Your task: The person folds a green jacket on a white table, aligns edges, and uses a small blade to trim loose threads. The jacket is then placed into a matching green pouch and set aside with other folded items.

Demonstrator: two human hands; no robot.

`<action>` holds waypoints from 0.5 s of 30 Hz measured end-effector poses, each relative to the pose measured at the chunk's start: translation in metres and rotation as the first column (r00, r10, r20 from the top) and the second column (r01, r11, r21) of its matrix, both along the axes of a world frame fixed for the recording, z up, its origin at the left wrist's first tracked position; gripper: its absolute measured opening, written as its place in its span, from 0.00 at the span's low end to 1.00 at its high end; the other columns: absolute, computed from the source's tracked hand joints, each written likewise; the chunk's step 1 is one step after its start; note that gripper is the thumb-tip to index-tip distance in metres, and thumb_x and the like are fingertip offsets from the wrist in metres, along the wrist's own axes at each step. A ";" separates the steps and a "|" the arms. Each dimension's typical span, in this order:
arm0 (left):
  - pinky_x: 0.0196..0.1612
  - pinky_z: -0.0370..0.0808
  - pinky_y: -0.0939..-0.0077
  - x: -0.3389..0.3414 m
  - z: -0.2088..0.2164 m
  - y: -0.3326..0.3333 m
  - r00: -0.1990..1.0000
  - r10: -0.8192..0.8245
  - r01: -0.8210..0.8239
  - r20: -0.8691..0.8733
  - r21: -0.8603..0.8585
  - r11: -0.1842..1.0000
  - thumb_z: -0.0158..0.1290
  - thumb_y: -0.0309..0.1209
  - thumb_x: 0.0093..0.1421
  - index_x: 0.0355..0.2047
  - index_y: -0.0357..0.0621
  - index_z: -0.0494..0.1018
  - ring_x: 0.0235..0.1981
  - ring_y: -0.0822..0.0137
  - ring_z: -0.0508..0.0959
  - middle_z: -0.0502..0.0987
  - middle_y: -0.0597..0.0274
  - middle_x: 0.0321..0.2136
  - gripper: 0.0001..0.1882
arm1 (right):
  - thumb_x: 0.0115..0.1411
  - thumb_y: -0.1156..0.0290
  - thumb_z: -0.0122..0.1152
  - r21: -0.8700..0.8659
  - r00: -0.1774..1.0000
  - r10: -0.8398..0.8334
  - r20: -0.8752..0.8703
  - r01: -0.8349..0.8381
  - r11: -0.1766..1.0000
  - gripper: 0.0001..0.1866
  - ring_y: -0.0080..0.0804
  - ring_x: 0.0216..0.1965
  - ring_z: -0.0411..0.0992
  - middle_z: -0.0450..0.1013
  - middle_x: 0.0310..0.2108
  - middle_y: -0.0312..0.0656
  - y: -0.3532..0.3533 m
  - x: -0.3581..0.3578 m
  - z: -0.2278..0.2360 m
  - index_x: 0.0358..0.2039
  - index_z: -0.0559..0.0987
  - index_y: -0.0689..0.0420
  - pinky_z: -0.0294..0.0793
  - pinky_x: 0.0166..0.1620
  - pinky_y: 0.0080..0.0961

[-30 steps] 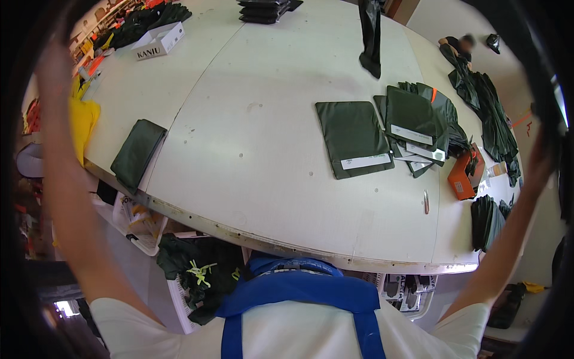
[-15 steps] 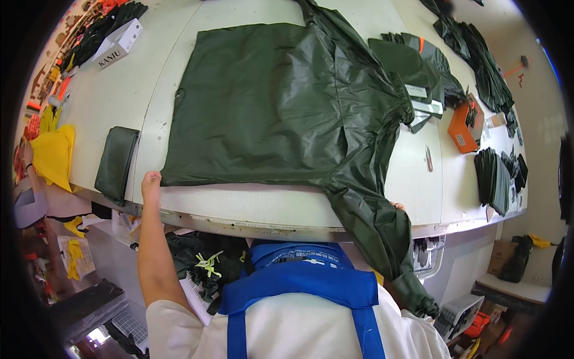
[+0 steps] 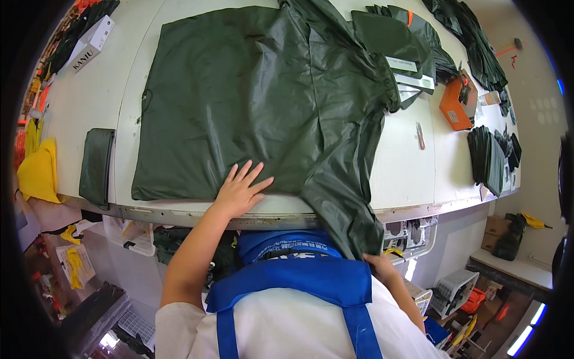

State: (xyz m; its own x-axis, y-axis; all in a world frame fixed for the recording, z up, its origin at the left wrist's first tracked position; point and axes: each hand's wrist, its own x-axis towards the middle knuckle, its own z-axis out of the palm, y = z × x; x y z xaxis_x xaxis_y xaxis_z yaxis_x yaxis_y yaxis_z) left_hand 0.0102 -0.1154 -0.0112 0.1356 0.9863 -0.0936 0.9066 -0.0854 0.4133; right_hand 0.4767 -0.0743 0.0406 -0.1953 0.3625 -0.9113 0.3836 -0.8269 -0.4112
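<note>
A dark green rain jacket point(image 3: 239, 102) lies spread over the table, its hooded end to the right and its hem to the left. My left hand point(image 3: 239, 194) rests flat on the jacket's near edge, fingers spread, holding nothing. One sleeve point(image 3: 344, 218) hangs over the table's front edge toward my body. At the lower end of that sleeve, my right hand point(image 3: 375, 263) has its fingers closed on the cloth; the fingertips are partly hidden. The other sleeve point(image 3: 323, 24) stretches away to the far side and leaves the picture.
Left of the jacket lies a folded dark green bundle point(image 3: 97, 167). A white box point(image 3: 94, 42) stands at the far left. To the right are stacked green garments point(image 3: 394, 45), a small knife-like tool point(image 3: 420, 136), an orange box point(image 3: 457, 105) and more folded green pieces point(image 3: 485, 158).
My left hand has left the hem corner and moved right, now flat on the near edge. My right hand has come toward my body with the sleeve, whose end has shifted left.
</note>
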 end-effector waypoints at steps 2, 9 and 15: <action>0.67 0.44 0.48 -0.005 -0.008 -0.006 0.996 -0.033 0.029 -0.079 -0.052 0.998 0.53 0.41 0.58 0.60 0.65 0.65 0.68 0.53 0.49 0.52 0.61 0.67 0.28 | 0.56 0.69 0.60 -0.101 0.976 0.177 0.129 -0.165 0.981 0.19 0.32 0.38 0.75 0.76 0.39 0.44 -0.011 0.031 0.019 0.48 0.73 0.62 0.75 0.39 0.30; 0.64 0.55 0.52 0.065 0.035 0.025 0.969 -0.174 0.166 0.174 0.059 0.984 0.61 0.40 0.48 0.53 0.45 0.68 0.59 0.56 0.65 0.66 0.54 0.58 0.32 | 0.51 0.67 0.58 -0.133 0.879 -0.332 -0.342 0.305 0.943 0.26 0.44 0.45 0.75 0.75 0.45 0.51 0.031 0.082 0.056 0.49 0.72 0.67 0.74 0.50 0.41; 0.57 0.65 0.64 0.113 0.003 0.043 0.951 0.018 0.003 0.310 -0.068 0.998 0.58 0.41 0.53 0.50 0.41 0.67 0.48 0.60 0.74 0.75 0.56 0.45 0.27 | 0.68 0.50 0.40 -0.103 0.491 -0.499 -0.714 0.631 0.769 0.26 0.24 0.37 0.72 0.73 0.39 0.36 0.137 -0.181 0.090 0.57 0.67 0.55 0.73 0.38 0.27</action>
State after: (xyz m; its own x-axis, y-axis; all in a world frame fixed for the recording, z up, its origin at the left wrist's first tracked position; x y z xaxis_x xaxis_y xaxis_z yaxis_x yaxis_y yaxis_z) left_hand 0.1234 -0.0720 -0.0082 0.1609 0.9804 -0.1139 0.7334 -0.0416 0.6785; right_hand 0.2958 0.0628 0.1309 -0.4146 0.7407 -0.5287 -0.5802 -0.6627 -0.4735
